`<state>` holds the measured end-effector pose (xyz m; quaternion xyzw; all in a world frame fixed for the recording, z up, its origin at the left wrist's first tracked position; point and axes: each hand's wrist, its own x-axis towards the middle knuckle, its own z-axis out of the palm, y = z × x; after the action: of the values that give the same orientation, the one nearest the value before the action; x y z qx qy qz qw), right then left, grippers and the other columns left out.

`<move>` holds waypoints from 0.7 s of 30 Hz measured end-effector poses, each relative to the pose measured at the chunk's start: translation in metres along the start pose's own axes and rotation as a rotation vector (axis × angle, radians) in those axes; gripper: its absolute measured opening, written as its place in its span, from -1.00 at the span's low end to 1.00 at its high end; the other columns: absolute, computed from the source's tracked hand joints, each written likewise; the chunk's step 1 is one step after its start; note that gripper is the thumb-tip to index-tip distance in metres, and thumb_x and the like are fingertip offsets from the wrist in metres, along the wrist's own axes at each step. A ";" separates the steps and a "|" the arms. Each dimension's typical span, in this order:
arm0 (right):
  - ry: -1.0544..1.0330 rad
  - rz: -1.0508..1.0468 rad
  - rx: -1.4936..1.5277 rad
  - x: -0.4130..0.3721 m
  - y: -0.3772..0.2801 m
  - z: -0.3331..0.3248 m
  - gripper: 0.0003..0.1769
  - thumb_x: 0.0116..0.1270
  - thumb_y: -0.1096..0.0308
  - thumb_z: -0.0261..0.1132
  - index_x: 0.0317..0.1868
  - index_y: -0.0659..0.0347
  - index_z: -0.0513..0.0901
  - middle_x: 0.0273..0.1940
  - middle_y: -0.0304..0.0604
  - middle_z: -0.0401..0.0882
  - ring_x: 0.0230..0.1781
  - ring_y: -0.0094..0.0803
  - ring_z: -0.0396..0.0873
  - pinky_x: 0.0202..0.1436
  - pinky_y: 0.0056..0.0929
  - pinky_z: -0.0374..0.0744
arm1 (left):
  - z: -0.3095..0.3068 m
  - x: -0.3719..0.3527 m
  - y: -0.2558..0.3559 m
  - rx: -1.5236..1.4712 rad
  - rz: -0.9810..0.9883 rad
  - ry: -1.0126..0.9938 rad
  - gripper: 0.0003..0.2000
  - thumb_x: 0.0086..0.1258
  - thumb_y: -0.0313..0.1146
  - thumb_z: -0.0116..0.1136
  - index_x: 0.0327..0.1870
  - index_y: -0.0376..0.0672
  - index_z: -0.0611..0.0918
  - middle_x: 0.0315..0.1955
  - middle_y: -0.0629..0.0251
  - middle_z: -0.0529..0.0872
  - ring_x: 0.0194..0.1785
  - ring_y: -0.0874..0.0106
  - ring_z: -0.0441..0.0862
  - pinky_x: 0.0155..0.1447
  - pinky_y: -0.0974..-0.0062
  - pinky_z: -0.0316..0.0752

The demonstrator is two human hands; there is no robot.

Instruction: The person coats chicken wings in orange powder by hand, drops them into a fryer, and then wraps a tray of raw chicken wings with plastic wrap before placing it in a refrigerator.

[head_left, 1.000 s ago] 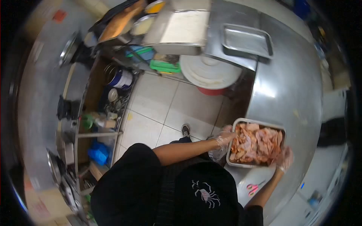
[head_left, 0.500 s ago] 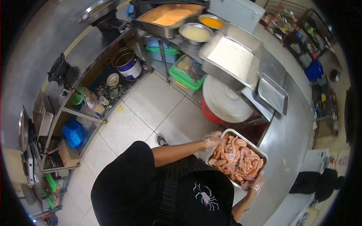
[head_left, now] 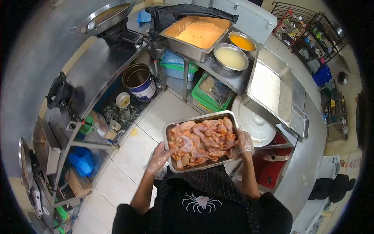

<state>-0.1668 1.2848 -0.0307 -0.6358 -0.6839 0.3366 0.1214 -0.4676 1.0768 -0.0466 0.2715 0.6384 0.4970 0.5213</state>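
Observation:
Between my two hands hangs a metal tray (head_left: 170,128) full of raw, reddish marinated chicken pieces (head_left: 204,140). My left hand (head_left: 157,159), in a clear plastic glove, grips the tray's left end, its fingers at the rim. At the right end my right hand (head_left: 244,145), gloved the same way, is closed on the rim, with part of its fingers hidden by the tray and meat. The tray is held in front of my apron, above the tiled floor, off the counter.
On the counter ahead stand a deep pan of orange-tinted powder (head_left: 202,34), a bowl of pale liquid (head_left: 231,58), a bowl of orange liquid (head_left: 242,41) and a deep pan of white powder (head_left: 265,85). Below is a white-lidded red bin (head_left: 255,126). A wok (head_left: 105,18) sits far left.
I have turned to the left, carrying the tray of chicken away from the right-hand counter. It now lies level across my body. Both hands have kept hold of it.

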 end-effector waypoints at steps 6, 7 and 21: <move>-0.078 -0.107 -0.017 0.107 -0.094 0.090 -0.38 0.37 -0.10 -0.12 -0.08 0.31 0.59 -0.07 0.17 0.54 -0.02 0.07 0.46 0.12 -0.12 0.32 | -0.078 0.063 0.004 -0.241 -0.159 0.286 -0.68 0.29 -0.27 0.19 -0.06 -0.29 0.49 -0.35 0.35 0.61 -0.35 0.61 0.50 -0.32 0.63 0.41; -0.146 -0.190 -0.044 0.129 -0.109 0.106 -0.42 0.37 -0.08 -0.09 -0.03 0.27 0.58 -0.06 0.17 0.53 0.00 0.08 0.44 0.13 -0.11 0.33 | -0.092 0.073 0.013 -0.230 -0.219 0.372 -0.70 0.29 -0.28 0.18 -0.07 -0.28 0.50 -0.35 0.35 0.62 -0.34 0.61 0.51 -0.29 0.64 0.42; -0.484 -0.179 0.136 0.363 -0.396 0.373 -0.37 0.22 -0.22 0.12 -0.28 0.30 0.65 -0.35 0.04 0.65 -0.27 -0.17 0.62 -0.22 -0.26 0.51 | -0.351 0.289 0.029 0.088 -0.061 1.017 -0.48 0.37 0.01 -0.08 0.15 -0.26 0.50 0.14 0.08 0.49 0.24 0.25 0.37 0.31 0.29 0.23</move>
<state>-0.7588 1.5300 -0.1602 -0.4641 -0.7225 0.5118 0.0263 -0.8897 1.2138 -0.1474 -0.0017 0.8392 0.5235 0.1472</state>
